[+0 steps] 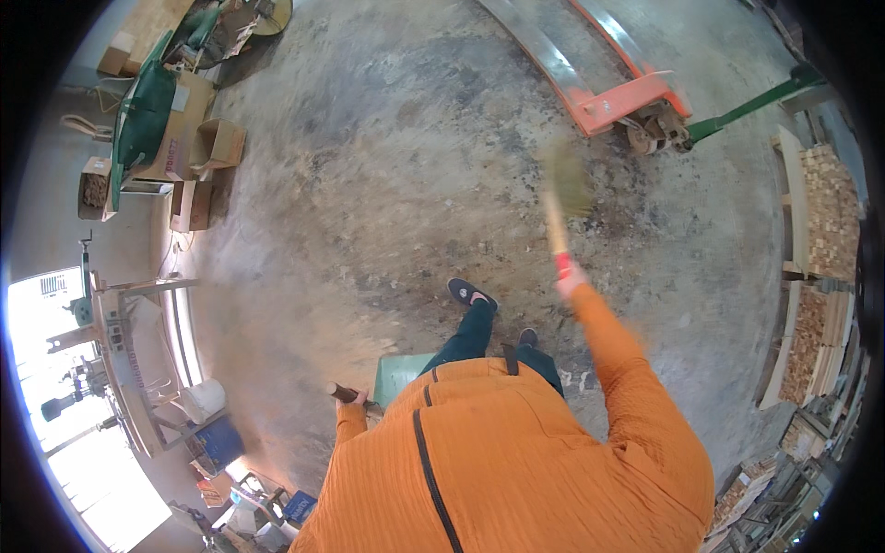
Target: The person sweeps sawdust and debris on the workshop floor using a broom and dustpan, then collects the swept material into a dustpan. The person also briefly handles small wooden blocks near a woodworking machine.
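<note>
In my right hand, stretched out ahead and to the right, is a broom. Its pale handle has a red part by my fingers. The yellowish bristle end is smeared by motion over the stained concrete floor. Low on the left, my left hand closes round the brown handle of a green dustpan. The pan sits beside my left leg, partly covered by my orange jacket. Whether it touches the floor or holds anything I cannot tell.
A red pallet jack with a green handle stands ahead on the right. Wood stacks line the right side. Cardboard boxes and a green machine part are at far left, with a workbench machine nearer, by a bright window.
</note>
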`<state>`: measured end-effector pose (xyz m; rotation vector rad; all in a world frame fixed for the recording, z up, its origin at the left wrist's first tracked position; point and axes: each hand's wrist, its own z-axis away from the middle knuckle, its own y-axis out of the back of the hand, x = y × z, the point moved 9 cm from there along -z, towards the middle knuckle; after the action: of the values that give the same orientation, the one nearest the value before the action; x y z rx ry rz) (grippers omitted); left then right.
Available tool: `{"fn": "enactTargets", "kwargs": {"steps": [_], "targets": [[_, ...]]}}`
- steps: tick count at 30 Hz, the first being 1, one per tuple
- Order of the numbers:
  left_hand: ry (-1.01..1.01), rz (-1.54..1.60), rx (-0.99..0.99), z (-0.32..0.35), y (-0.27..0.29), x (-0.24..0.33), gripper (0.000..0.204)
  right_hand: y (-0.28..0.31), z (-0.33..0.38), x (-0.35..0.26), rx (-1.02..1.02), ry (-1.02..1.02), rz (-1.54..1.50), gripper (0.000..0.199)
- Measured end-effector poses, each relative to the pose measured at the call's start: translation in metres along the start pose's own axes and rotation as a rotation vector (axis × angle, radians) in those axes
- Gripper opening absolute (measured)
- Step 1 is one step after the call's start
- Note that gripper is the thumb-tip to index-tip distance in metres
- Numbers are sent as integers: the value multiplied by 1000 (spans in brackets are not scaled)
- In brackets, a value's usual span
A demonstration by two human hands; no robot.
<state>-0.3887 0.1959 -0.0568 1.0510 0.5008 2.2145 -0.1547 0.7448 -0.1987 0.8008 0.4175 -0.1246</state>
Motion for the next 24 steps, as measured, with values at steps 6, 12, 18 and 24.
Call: {"fn": "enactTargets", "kwargs": {"steps": [6,12,18,24], "targets": [[-93,43,131,-67,30,60,26,-180,57,-212,-716,376,154,48],[-112,474,202,-108,42,99,22,-113,47,-326,-753,820,218,47],[206,101,434,-115,69,105,29,56,-67,-358,-307,828,348,65],[185,224,309,-124,50,135,55,108,-297,-402,89,416,28,57]]}}
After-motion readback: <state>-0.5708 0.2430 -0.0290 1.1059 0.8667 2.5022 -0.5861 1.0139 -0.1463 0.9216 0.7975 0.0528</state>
